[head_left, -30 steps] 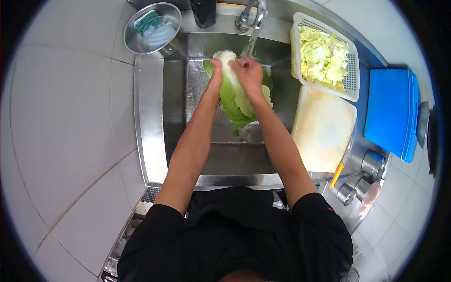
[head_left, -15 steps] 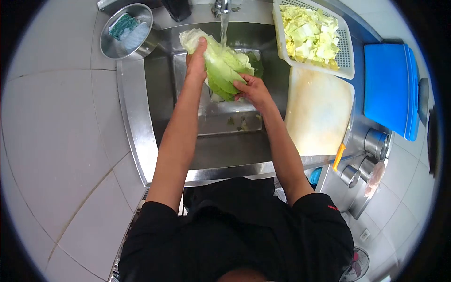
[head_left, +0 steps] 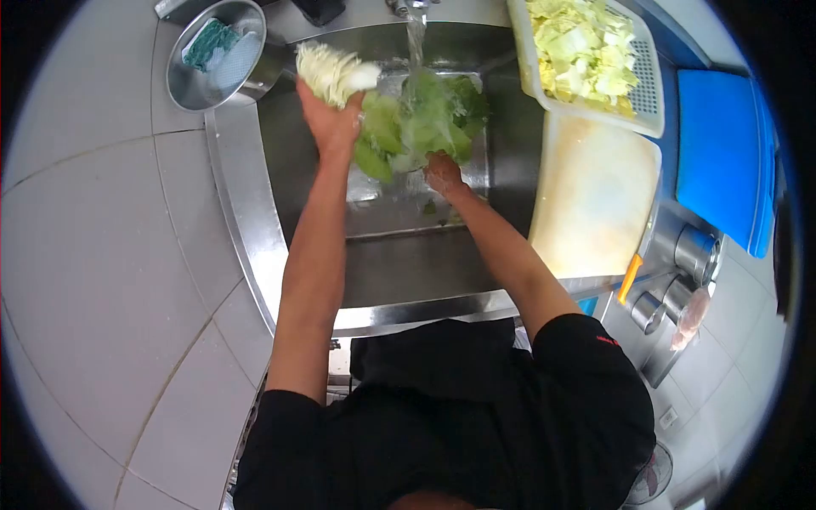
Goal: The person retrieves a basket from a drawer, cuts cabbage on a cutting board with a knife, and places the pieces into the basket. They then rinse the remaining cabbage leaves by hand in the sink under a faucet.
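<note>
My left hand (head_left: 331, 119) is closed around a napa cabbage (head_left: 330, 75), its pale, layered end tilted up at the sink's left side. Green outer leaves (head_left: 374, 140) hang down beside that hand. My right hand (head_left: 442, 172) is lower and to the right, its blurred fingers curled at the edge of a loose green cabbage leaf (head_left: 438, 127). Running tap water (head_left: 416, 38) splashes over this leaf. Darker green leaves lie behind it in the metal sink (head_left: 382, 268).
A white basket (head_left: 650, 93) of chopped cabbage stands at the upper right, above a cutting board (head_left: 595, 204). A yellow-handled knife (head_left: 630, 278) lies by the board. A metal pot (head_left: 270, 72) with a green scouring pad is upper left. A blue container (head_left: 727, 153) stands far right.
My left hand has carried the cabbage left and tipped it, pale end up. My right hand has come away from it, lower, with a leaf under the water. The view has shifted slightly.
</note>
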`<action>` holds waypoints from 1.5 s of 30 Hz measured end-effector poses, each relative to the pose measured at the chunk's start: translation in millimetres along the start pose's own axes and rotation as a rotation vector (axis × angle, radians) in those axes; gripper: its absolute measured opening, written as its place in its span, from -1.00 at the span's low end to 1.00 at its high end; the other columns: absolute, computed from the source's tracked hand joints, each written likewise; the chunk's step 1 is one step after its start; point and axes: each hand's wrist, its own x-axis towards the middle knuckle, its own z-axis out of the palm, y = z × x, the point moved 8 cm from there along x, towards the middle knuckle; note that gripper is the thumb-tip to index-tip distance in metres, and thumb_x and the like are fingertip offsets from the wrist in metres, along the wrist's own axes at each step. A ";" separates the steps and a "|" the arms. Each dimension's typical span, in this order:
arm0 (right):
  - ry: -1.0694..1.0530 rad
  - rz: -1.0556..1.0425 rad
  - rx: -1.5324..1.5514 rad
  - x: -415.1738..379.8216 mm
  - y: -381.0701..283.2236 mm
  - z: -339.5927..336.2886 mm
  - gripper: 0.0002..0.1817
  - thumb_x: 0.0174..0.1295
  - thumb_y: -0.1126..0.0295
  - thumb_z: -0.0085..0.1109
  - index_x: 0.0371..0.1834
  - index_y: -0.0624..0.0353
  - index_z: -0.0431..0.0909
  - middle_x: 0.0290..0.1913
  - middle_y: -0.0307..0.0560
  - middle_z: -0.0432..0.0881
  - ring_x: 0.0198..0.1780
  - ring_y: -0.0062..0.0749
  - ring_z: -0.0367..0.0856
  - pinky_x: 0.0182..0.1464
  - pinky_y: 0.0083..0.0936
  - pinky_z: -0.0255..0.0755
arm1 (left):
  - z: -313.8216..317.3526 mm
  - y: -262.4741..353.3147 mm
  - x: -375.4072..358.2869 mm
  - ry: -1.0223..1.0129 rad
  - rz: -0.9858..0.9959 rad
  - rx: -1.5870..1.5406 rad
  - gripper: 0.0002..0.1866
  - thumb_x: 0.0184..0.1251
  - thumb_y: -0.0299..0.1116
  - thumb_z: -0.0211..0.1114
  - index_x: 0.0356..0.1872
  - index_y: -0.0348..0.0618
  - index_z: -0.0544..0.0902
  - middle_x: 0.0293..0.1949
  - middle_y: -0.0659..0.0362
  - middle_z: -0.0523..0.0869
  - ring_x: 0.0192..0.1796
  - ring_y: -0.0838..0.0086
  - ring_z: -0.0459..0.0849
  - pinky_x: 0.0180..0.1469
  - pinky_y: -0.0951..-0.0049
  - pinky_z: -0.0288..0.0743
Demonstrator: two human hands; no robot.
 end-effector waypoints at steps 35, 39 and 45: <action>0.331 -0.130 1.059 -38.8 -101.3 -214.0 -0.72 0.06 0.26 0.36 -0.37 0.29 0.62 -0.45 -0.20 0.63 -0.48 -0.62 0.50 -0.41 -0.56 0.38 | 89.4 -57.9 -45.0 -0.491 -0.834 -1.052 -0.24 0.17 0.29 0.21 0.18 -0.16 0.44 -0.03 0.09 0.62 -0.08 0.38 0.62 -0.09 0.35 0.54; 0.551 -0.165 0.769 -45.7 -93.2 -221.7 -0.69 0.03 0.26 0.36 -0.34 0.32 0.61 -0.46 -0.05 0.64 -0.48 -0.48 0.53 -0.36 -0.48 0.41 | 82.9 -40.6 -44.5 -0.360 -0.569 -0.554 -0.29 0.18 0.25 0.23 0.16 -0.11 0.45 -0.06 0.10 0.62 -0.13 0.39 0.62 -0.08 0.38 0.51; 0.782 -0.155 0.588 -77.1 -94.1 -231.4 -0.69 0.02 0.29 0.32 -0.32 0.34 0.58 -0.41 0.16 0.64 -0.37 -0.18 0.63 -0.24 -0.35 0.44 | 89.7 -50.0 -57.2 -0.298 -0.688 -0.558 -0.39 0.18 0.24 0.20 -0.11 -0.17 0.61 -0.23 0.14 0.67 -0.26 0.42 0.62 -0.16 0.40 0.48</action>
